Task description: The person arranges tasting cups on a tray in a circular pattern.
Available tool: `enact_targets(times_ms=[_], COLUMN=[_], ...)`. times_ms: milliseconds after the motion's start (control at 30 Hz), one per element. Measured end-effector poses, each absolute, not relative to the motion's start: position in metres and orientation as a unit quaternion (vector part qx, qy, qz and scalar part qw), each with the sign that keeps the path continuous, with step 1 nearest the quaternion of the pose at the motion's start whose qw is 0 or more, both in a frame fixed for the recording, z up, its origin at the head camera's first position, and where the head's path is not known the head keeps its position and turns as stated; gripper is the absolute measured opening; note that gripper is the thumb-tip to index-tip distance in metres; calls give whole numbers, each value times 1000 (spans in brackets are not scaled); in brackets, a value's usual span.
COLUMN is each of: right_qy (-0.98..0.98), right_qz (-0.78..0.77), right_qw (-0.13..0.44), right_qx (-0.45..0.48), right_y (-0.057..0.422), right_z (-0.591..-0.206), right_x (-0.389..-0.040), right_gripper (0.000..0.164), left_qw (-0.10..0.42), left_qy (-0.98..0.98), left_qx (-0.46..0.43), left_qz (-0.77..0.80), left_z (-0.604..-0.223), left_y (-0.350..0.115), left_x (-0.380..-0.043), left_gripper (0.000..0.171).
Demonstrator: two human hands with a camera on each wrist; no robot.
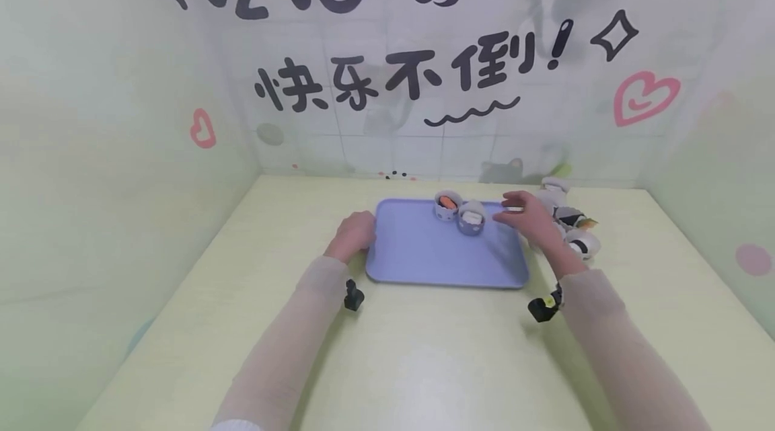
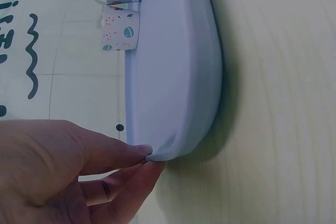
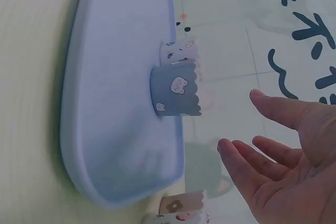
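My left hand (image 1: pixel 353 236) is at the left side of a blue-purple tray (image 1: pixel 418 253). In the left wrist view, its thumb and fingers pinch the tray's rim (image 2: pixel 202 66). Two small patterned paper cups stand side by side at the tray's back edge. One is a light cup (image 1: pixel 446 213) with an orange piece in it; the other, a grey-blue cup (image 3: pixel 172 90), holds a white piece (image 1: pixel 472 217). Above the tray's right side hovers my right hand (image 1: pixel 534 217), thumb and fingers apart and nothing between them, to the right of the grey-blue cup.
Several more paper cups with food-like pieces are clustered on the table to the right of the tray, among them one cup (image 1: pixel 582 244) with a white-and-black piece, partly behind my right hand. A wall (image 1: pixel 387 148) with writing rises behind the pale table (image 1: pixel 424 357).
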State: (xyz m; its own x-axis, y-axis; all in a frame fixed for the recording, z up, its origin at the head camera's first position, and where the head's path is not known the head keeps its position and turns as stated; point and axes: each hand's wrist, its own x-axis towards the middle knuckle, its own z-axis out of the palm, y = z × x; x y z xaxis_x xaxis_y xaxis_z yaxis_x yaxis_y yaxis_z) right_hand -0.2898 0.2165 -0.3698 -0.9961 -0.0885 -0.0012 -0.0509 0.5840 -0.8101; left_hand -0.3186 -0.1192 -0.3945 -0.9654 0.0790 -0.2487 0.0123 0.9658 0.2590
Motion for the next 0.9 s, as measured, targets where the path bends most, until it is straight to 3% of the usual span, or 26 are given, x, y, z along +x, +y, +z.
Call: enact_targets(times_ms=[233, 500, 900], right_qy=[898, 924, 939], right_qz=[-439, -380, -339], right_qw=[11, -45, -28], right_qx=[-31, 8, 53], right_y=[249, 299, 340], right_z=[-354, -342, -359], right_x=[-270, -248, -231], right_gripper=[66, 69, 82], left_qw=[132, 120, 123], left_qy=[982, 982, 982], left_qx=[26, 37, 30], left_qz=[134, 142, 138], left_z=[-397, -395, -395], left_y=[-121, -126, -123], left_x=[-317, -318, -320], left_gripper=[10, 10, 11])
